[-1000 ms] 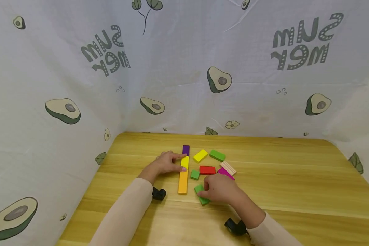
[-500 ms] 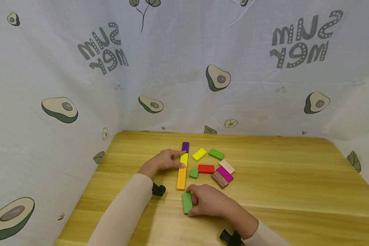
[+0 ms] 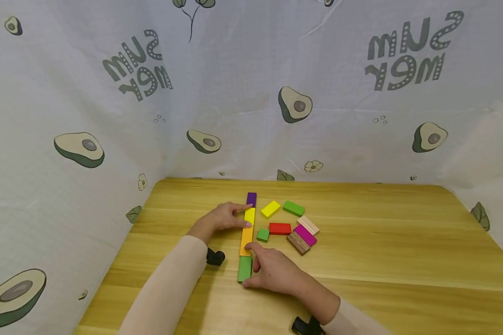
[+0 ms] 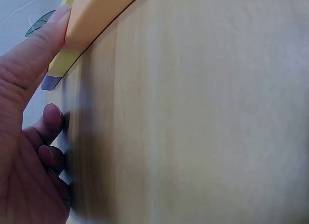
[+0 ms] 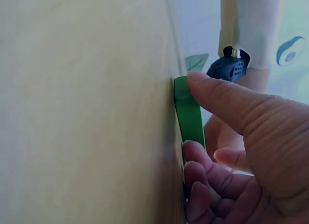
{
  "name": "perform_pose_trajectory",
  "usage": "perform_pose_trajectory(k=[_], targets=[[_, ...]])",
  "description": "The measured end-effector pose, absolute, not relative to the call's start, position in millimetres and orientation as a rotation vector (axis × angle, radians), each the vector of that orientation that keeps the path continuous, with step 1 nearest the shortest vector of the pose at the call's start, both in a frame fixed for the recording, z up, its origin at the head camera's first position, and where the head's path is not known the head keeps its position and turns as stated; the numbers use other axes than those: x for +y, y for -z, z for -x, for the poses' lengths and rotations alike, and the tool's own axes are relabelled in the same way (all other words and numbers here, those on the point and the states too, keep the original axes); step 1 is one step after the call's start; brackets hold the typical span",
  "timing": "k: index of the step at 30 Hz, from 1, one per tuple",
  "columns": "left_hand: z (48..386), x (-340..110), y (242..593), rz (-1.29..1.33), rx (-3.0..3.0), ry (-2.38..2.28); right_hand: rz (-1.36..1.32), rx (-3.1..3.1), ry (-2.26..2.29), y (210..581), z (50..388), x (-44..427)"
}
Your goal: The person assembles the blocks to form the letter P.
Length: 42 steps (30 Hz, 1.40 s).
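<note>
A straight row on the table runs from a purple block [image 3: 251, 199] through a yellow block [image 3: 249, 215] and an orange block [image 3: 246, 239] to a green block [image 3: 245, 270] at the near end. My left hand [image 3: 221, 217] touches the row, its extended index finger at the purple-yellow joint and its thumb at the yellow-orange joint. With my right hand [image 3: 276, 272] I hold the green block from the right, thumb at its near end, index fingertip over the orange block. In the right wrist view, the thumb presses the green block's end [image 5: 188, 108].
Right of the row lie a second yellow block [image 3: 270, 209], another green block [image 3: 294, 208], a red block [image 3: 280, 229] and a small green cube [image 3: 263, 235]. Beyond them, a light striped block [image 3: 308, 225], a magenta block [image 3: 305, 235] and a brown block [image 3: 298, 243] lie side by side.
My right hand has brought the green block leftward from beside the brown block to the orange block's near end, lining it up with the row. My left hand stays on the row.
</note>
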State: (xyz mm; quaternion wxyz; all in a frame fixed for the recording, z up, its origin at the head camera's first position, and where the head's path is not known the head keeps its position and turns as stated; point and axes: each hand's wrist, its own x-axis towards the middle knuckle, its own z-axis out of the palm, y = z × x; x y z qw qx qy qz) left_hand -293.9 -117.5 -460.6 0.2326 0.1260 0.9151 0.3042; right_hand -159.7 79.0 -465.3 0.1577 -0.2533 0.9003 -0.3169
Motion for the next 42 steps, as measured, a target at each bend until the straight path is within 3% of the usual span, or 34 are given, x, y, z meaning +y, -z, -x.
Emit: perform_pose_trajectory(k=[16,30,42], targets=[[295,-118,460,-0.362,2.515,-0.826,0.741,2.580,0.907,466,161,78],[294,-115,461,-0.311,2.510,-0.831,0.443,2.726,0.575,435,186,166],[292,-115,460,-0.300,2.487,-0.864,0.380,2.745,0.548,432,181,165]])
